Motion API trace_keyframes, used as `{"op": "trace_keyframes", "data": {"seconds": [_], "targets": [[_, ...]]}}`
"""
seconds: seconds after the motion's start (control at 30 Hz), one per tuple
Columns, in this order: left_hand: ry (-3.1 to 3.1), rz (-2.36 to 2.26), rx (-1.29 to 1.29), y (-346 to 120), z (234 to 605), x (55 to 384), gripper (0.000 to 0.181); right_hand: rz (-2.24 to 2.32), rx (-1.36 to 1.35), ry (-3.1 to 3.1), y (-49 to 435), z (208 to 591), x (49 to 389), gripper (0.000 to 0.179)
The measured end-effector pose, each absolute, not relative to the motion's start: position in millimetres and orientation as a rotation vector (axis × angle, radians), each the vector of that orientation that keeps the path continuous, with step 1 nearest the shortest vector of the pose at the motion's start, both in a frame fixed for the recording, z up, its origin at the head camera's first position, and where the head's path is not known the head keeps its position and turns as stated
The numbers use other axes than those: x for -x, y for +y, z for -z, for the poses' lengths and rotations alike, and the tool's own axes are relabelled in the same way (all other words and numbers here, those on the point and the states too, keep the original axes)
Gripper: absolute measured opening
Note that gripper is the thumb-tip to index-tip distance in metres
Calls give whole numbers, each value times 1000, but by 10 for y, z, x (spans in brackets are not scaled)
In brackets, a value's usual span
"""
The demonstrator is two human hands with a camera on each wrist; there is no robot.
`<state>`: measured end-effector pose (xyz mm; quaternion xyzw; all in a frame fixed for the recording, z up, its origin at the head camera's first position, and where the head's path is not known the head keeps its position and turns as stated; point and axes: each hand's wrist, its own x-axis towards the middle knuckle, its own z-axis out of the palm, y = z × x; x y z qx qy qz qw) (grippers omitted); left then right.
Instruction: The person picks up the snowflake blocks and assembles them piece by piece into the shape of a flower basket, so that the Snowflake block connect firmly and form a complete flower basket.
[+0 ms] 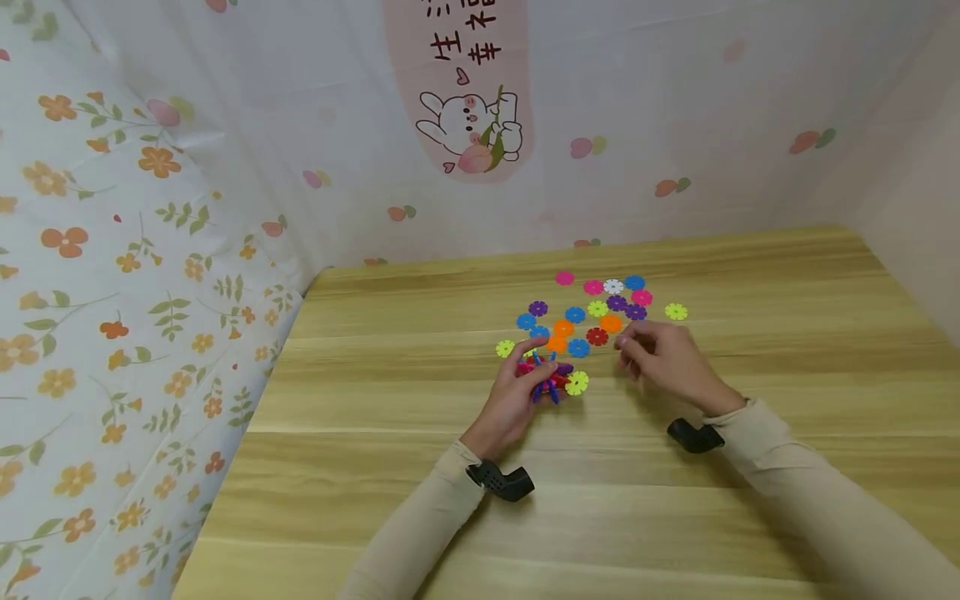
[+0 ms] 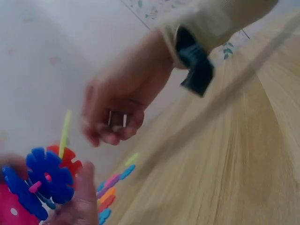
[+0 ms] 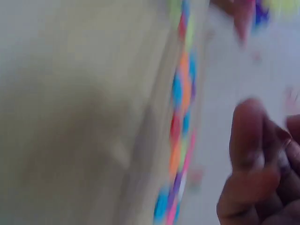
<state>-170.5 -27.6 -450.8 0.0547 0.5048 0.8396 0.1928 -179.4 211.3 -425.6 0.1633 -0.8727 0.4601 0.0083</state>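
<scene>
My left hand [image 1: 512,397] holds a cluster of joined snowflake discs [image 1: 545,377] between thumb and fingers. Blue, pink, red and purple discs make up the cluster, with a yellow disc [image 1: 577,383] on its right side. Close up in the left wrist view, a blue disc [image 2: 49,176] faces the camera and a red one [image 2: 69,161] is partly hidden behind it. To the right, my right hand [image 1: 670,360] hovers above the table with loosely curled fingers. No disc can be made out in it; the right wrist view is blurred.
Several loose discs lie scattered beyond the hands, among them an orange disc [image 1: 611,323], a red disc [image 1: 597,337], a white disc [image 1: 612,287] and a yellow-green disc [image 1: 676,311]. The wooden table [image 1: 360,467] meets a printed cloth [image 1: 675,125] at the back and left.
</scene>
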Motion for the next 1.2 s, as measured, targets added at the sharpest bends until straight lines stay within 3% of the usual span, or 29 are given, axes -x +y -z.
{"op": "trace_keyframes", "data": {"seconds": [0.1, 0.3, 0.43, 0.7, 0.9, 1.2], "targets": [[1395, -2318, -132, -310, 4483, 1705, 48, -1057, -402, -2767, 2400, 4265, 2004, 12], [1323, -2291, -178, -328, 4441, 1688, 46, -563, -375, -3005, 2743, 4314, 2384, 38], [1278, -2258, -199, -330, 4432, 1692, 43, -483, -428, -3077, 2777, 4349, 2494, 30], [1228, -2245, -238, -331, 4418, 1695, 38, -763, -484, -3059, 2767, 4293, 2455, 13], [1234, -2232, -219, -332, 4443, 1705, 43, -1119, -519, -2933, 2423, 4187, 2137, 21], [1299, -2227, -221, -291, 4473, 1758, 43, -1692, -617, -2714, 1924, 4034, 1764, 19]]}}
